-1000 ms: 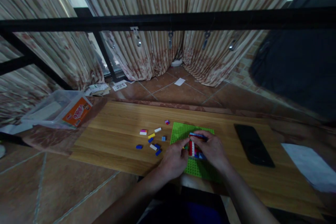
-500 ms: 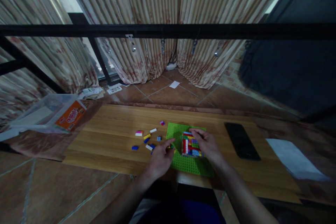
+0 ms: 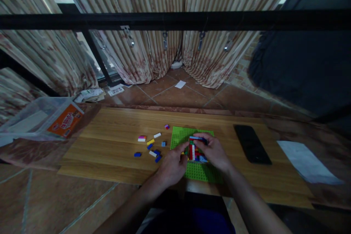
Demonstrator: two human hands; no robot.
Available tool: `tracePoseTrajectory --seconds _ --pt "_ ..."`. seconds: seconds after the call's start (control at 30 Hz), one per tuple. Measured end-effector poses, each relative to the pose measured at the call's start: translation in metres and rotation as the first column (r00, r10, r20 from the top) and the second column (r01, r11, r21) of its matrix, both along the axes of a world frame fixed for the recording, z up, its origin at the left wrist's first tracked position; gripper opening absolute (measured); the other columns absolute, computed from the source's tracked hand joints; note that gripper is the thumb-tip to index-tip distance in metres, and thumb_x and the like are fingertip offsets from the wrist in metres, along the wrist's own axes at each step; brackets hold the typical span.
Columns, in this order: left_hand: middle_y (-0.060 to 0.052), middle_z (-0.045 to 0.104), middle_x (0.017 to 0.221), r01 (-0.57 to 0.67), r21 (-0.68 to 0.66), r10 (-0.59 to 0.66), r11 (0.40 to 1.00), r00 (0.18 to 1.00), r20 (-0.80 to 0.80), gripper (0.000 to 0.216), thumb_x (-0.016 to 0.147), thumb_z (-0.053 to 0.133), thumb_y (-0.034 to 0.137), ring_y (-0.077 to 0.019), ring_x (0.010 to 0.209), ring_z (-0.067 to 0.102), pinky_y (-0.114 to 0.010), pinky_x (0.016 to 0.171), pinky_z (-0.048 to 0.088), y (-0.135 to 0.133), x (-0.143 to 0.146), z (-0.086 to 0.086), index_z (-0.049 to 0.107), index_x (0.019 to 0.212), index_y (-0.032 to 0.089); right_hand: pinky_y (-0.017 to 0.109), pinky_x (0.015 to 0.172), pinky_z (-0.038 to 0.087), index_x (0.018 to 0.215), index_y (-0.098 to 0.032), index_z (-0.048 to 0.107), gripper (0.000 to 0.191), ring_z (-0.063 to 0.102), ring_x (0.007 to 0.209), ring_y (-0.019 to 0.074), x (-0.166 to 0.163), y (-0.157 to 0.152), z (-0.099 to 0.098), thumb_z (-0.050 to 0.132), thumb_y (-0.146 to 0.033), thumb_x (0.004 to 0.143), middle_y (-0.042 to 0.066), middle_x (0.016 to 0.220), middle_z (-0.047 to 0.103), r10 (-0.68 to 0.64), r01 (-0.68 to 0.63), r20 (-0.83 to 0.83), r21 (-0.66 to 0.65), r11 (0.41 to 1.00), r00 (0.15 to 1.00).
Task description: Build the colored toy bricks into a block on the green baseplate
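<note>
A toy-brick build (image 3: 192, 153) in red, white, blue and other colours sits on a green studded baseplate (image 3: 204, 173). My right hand (image 3: 216, 153) is closed on the build's far right part, its thumb over the top and fingers behind, covering much of it. At the build's left side, my left hand (image 3: 172, 166) pinches small green and yellow toy bricks (image 3: 185, 153) between thumb and forefinger. These are partly hidden and close against the build.
Left of the baseplate lie several loose bricks, among them a yellow brick (image 3: 150, 141) and a blue brick (image 3: 137, 154). A black phone (image 3: 251, 144) and white paper (image 3: 307, 162) lie right. A clear plastic box (image 3: 35, 120) stands beyond the wooden table's (image 3: 109, 124) left end.
My left hand has moved right, bringing the green and yellow bricks up to the build. My right hand has shifted slightly left, its thumb now over the build. The view has tilted slightly.
</note>
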State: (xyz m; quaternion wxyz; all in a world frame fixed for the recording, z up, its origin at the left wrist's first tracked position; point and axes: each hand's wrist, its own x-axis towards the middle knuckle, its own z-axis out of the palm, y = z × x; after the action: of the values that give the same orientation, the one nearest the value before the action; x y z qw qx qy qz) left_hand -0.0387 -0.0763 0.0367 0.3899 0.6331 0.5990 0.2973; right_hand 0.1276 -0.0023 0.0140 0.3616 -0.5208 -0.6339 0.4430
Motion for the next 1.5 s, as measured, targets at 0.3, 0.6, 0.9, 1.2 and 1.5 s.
tracePoseTrajectory --seconds 0.3,0.6,0.9,1.2,1.5 --pt "-0.006 0.067 0.121 -0.006 -0.003 0.006 1.000 1.000 0.004 0.053 0.085 0.044 0.016 -0.0162 0.087 0.066 -0.031 0.084 0.052 -0.0016 -0.0002 -0.0013 0.051 0.137 0.022 0.039 0.090 0.048 0.099 -0.023 0.071 0.026 0.064 0.097 0.0226 0.0002 -0.0020 0.0006 0.064 -0.038 0.080 0.006 0.105 0.069 0.031 -0.032 0.016 0.037 0.999 0.999" --pt "-0.005 0.068 0.121 -0.008 -0.003 0.008 1.000 1.000 0.018 0.054 0.085 0.044 0.014 -0.0148 0.086 0.065 -0.029 0.084 0.053 -0.0019 0.0008 -0.0028 0.051 0.138 0.023 0.038 0.093 0.048 0.100 -0.023 0.072 0.027 0.063 0.101 0.0221 0.0034 -0.0021 0.0051 0.066 -0.036 0.078 0.006 0.108 0.068 0.076 -0.076 0.008 0.005 0.997 0.997" --pt "-0.010 0.063 0.129 -0.010 0.008 0.010 1.000 1.000 -0.008 0.054 0.084 0.043 0.013 -0.0158 0.085 0.065 -0.033 0.087 0.052 -0.0029 0.0036 0.0004 0.051 0.137 0.019 0.037 0.087 0.051 0.099 -0.023 0.072 0.029 0.065 0.096 0.0219 0.0019 -0.0018 0.0048 0.068 -0.036 0.074 0.006 0.106 0.068 0.062 -0.065 -0.034 -0.092 0.994 0.997" --pt "-0.006 0.071 0.110 -0.015 0.013 0.015 1.000 1.000 -0.003 0.057 0.083 0.044 0.010 -0.0164 0.087 0.066 -0.032 0.088 0.052 -0.0028 0.0038 0.0007 0.050 0.139 0.021 0.039 0.090 0.050 0.099 -0.024 0.072 0.028 0.064 0.098 0.0225 0.0029 -0.0015 0.0042 0.068 -0.037 0.075 0.005 0.106 0.068 0.061 -0.063 -0.032 -0.064 0.996 0.998" --pt "-0.009 0.063 0.130 -0.004 0.009 0.004 1.000 1.000 -0.028 0.057 0.084 0.043 0.011 -0.0165 0.090 0.066 -0.032 0.091 0.051 -0.0034 0.0042 -0.0021 0.048 0.140 0.019 0.038 0.086 0.051 0.098 -0.023 0.072 0.030 0.066 0.094 0.0225 0.0018 -0.0012 0.0053 0.070 -0.038 0.072 0.005 0.103 0.070 0.042 -0.045 -0.030 -0.105 0.993 0.999"
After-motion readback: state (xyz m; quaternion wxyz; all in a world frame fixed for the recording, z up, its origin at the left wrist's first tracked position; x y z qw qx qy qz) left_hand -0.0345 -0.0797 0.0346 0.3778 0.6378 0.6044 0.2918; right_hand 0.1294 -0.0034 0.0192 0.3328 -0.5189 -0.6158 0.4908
